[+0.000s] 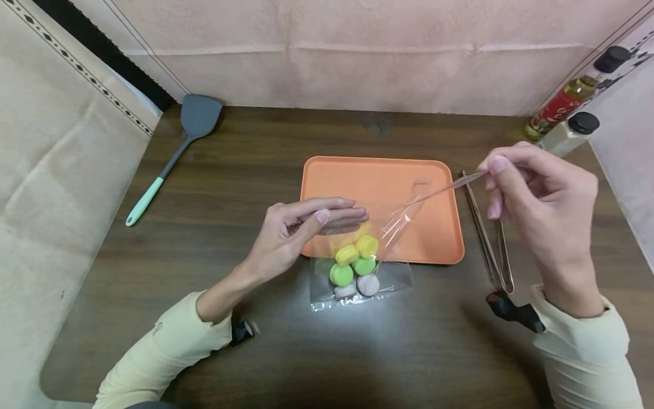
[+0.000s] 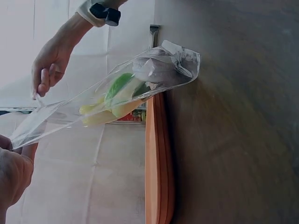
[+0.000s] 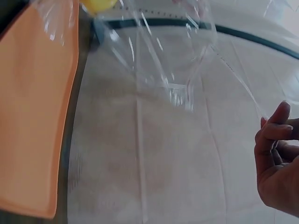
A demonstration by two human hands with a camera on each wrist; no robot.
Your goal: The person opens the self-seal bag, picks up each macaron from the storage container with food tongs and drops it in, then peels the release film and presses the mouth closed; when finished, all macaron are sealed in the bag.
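A clear plastic bag (image 1: 393,278) hangs at the front edge of the orange tray (image 1: 368,179). Inside are several round pieces, yellow (image 1: 347,254), green (image 1: 341,274) and whitish (image 1: 368,285), the whitish ones lowest. My left hand (image 1: 298,227) pinches the bag's top edge between thumb and fairly straight fingers, also seen in the left wrist view. Higher and to the right, my right hand (image 1: 546,204) pinches the end of a thin clear plastic strip (image 1: 449,186) between thumb and index finger. The strip stretches taut toward the bag's top; where exactly it joins is hard to see.
Metal tongs (image 1: 482,238) lie right of the tray, beneath my right hand. An oil bottle (image 1: 559,111) and a black-capped jar (image 1: 569,134) stand at the back right. A grey spatula with a mint handle (image 1: 176,153) lies on the wooden table (image 1: 245,153) at left.
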